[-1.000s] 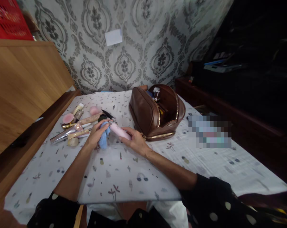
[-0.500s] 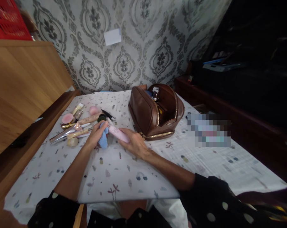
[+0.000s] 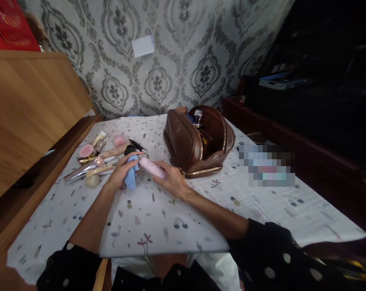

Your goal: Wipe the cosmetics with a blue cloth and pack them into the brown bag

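My right hand (image 3: 174, 182) is closed around the lower end of a pale pink bottle (image 3: 152, 167), which tilts up toward the left. A blue cloth (image 3: 131, 174) is gripped in my left hand (image 3: 120, 171), close to the bottle's upper end. Behind my left hand lie several cosmetics: a rose-gold and silver tube (image 3: 83, 169), a pink round compact (image 3: 86, 151), a pink makeup sponge (image 3: 119, 140) and a beige sponge-like piece (image 3: 93, 180). An unzipped brown cosmetic bag (image 3: 186, 141) stands just beyond my right hand, with a silver-capped item (image 3: 198, 118) inside.
A patterned white cloth (image 3: 158, 218) covers the table. At the right a blurred-out item (image 3: 266, 165) lies on it. A wooden panel (image 3: 34, 97) rises at the left, and the patterned wall (image 3: 157, 81) stands behind.
My left fingers have lifted and stretched out more at the bottle's top end, with the blue cloth still held. The bottle in my right hand has shifted slightly.
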Action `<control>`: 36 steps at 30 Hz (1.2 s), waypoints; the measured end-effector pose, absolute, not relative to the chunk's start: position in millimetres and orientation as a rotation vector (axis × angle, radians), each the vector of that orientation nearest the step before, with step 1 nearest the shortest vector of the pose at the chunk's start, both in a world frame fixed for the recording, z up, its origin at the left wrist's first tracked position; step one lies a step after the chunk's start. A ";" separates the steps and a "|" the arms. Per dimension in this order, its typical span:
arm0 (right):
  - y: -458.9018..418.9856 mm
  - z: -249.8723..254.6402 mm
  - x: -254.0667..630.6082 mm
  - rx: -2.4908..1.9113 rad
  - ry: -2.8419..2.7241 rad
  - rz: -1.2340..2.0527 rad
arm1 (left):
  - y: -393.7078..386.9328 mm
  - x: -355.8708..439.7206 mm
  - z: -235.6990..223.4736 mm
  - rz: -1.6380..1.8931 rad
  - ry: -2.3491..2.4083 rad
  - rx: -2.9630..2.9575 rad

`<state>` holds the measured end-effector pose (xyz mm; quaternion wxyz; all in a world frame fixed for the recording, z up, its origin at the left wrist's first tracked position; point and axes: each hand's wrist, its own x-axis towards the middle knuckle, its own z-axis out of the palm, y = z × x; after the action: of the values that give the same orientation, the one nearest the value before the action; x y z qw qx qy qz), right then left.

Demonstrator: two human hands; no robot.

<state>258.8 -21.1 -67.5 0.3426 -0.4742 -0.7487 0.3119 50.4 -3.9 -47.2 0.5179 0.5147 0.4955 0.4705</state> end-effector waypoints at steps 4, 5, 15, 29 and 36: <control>-22.0 -65.9 259.5 -1.252 -1.959 0.786 | -1.4 48.3 -50.7 1.167 1.227 1.172; -22.8 -65.0 259.7 -1.260 -1.971 0.782 | -0.2 47.9 -52.5 1.181 1.245 1.175; -25.2 -65.2 259.4 -1.246 -1.990 0.776 | 4.4 46.7 -64.7 1.144 1.347 1.314; -16.6 -74.8 259.6 -1.111 -1.926 0.812 | 0.0 49.0 -53.4 1.154 1.221 1.270; -14.7 -79.2 257.8 -1.043 -1.862 0.942 | 1.2 50.4 -54.8 1.193 1.255 1.331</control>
<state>257.8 -14.7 -79.2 0.3934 -0.4111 -0.7338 0.3711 50.4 1.2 -54.8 0.4609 0.5409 0.5099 0.4848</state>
